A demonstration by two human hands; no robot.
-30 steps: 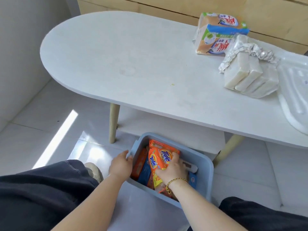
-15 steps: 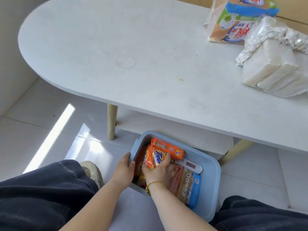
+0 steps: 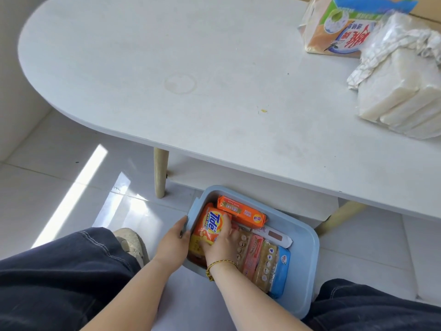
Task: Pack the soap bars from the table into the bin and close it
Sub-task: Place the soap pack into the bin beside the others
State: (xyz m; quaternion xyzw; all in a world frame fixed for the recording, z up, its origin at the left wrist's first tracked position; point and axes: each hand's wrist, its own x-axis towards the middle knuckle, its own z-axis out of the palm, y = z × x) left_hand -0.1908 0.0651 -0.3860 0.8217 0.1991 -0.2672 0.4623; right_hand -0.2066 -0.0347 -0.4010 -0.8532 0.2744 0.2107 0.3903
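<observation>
A light blue bin (image 3: 303, 254) stands on the floor between my knees, under the white table's (image 3: 167, 68) front edge. Several wrapped soap bars lie inside it, packed side by side. My right hand (image 3: 220, 247) is inside the bin and grips an orange Tide soap bar (image 3: 210, 224) at the bin's left end. An orange wrapped bar (image 3: 241, 211) lies along the far wall. My left hand (image 3: 173, 244) holds the bin's left rim. On the table's right, a printed soap pack (image 3: 338, 32) and a clear bag of white soap bars (image 3: 401, 91) remain.
My legs in dark trousers (image 3: 59, 283) flank the bin, and a shoe (image 3: 131, 242) rests just left of it. Wooden table legs (image 3: 160, 173) stand behind the bin, with a lower shelf (image 3: 238, 185) above it. Pale floor tiles lie to the left.
My right hand has carried the Tide bar from the bin's middle to its left end and lowered it in. The view has tilted down and closer. My left hand stays on the rim.
</observation>
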